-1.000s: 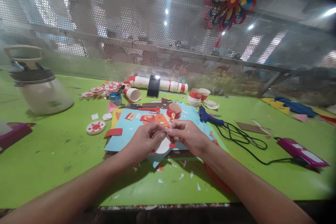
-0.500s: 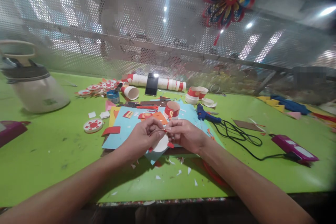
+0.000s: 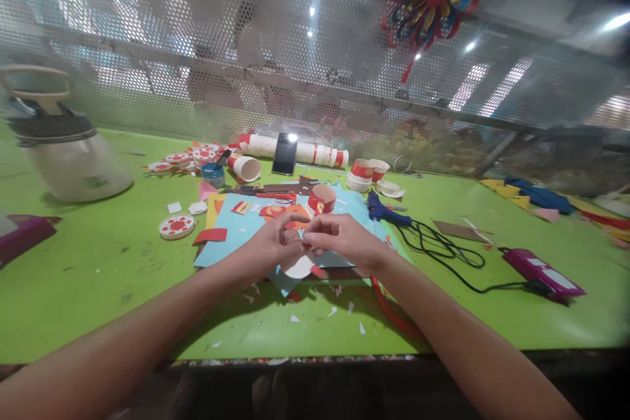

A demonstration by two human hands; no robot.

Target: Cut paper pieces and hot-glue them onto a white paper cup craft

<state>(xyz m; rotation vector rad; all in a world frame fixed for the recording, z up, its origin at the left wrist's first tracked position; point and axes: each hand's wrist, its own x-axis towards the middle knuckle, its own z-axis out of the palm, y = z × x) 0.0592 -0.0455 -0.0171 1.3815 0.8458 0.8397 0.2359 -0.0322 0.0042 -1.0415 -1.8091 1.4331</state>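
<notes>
Over the blue paper sheets (image 3: 221, 251), my two hands meet with fingertips nearly touching. My left hand (image 3: 275, 241) is closed, its thumb at the upper edge of a white paper disc (image 3: 298, 267). Small red paper pieces stick out from the disc's rim, one red tab (image 3: 317, 271) at its right. My right hand (image 3: 344, 239) pinches a tiny red paper piece (image 3: 307, 246), mostly covered by the fingers. Just beyond stands a cut red paper cup (image 3: 322, 199). Left of the sheets lies a white disc with red dots (image 3: 177, 226).
A blue glue gun (image 3: 381, 210) lies right of the sheets, its black cord running to a purple power strip (image 3: 541, 269). Behind are a phone (image 3: 285, 153), a white paper-cup tube (image 3: 315, 153), a blue jar (image 3: 213, 175) and cut cups (image 3: 361, 174). A large jug (image 3: 73, 161) stands left.
The view has tilted slightly, so the table sits a little higher. My right hand's fingers have shifted slightly left, closer over my left fingertips. The disc stays below my hands.
</notes>
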